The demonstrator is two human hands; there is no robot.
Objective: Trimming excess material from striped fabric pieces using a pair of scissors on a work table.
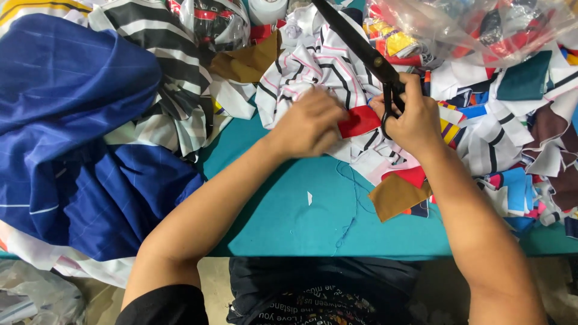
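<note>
My right hand grips the handles of large black scissors, whose long blades point up and to the left over the cloth. My left hand pinches a small red fabric piece that sits between both hands. Under them lies a white cloth with black and pink stripes, crumpled on the teal table.
A big blue cloth covers the left side beside a black-and-white striped cloth. Mixed colourful scraps pile at the right, with a clear plastic bag of scraps behind. A brown scrap and blue thread lie near the front edge.
</note>
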